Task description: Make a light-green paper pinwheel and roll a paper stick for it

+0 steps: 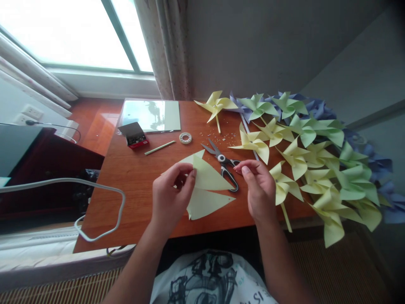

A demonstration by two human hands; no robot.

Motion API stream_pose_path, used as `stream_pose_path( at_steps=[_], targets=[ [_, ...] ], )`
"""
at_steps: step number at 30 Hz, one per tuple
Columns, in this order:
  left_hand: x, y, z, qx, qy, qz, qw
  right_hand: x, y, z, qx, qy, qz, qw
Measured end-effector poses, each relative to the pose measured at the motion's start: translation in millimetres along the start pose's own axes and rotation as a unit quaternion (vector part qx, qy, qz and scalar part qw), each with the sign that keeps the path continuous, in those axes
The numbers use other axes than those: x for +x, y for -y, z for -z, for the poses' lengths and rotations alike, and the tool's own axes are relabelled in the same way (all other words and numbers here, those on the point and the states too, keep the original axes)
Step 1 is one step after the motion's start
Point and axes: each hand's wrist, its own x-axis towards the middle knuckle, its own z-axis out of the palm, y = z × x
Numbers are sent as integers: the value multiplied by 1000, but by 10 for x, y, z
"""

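Note:
My left hand (171, 192) pinches a pale yellow cut paper sheet (207, 188) near its middle, holding its pointed flaps just above the wooden table (133, 177). My right hand (257, 185) hovers to the right of the sheet, with thumb and forefinger pinched together; whether something tiny sits between them is too small to tell. Black-handled scissors (223, 162) lie open on the table between the sheet and my right hand.
Many finished yellow, green and blue paper pinwheels (316, 156) pile up along the table's right side. A tape roll (185, 137), a thin stick (160, 147), a small red box of pins (134, 135), scattered tiny pins (221, 137) and a shiny sheet (152, 115) lie farther back. A white cable (95, 185) loops at the left.

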Motion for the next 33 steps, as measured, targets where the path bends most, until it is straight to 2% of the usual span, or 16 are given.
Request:
stream_pose_path(
  at_steps=[3,6,14,23,28,33],
  targets=[
    [-4,-57,-33,78,36,-48,995,6,68,-38,-37,43,2,998],
    [-13,-65,-76,105,69,-75,989,4,81,-113,-60,87,5,994],
    [-53,13,-98,125,124,-77,981,10,7,-206,-86,123,29,988],
    [-19,-60,-162,31,115,-31,992,-8,50,-212,-97,150,56,982],
    [-23,-40,-180,28,114,-39,992,11,94,-214,-120,153,103,975],
    [-34,-48,-172,4,116,-18,993,16,121,-211,-155,159,171,960]
  ],
)
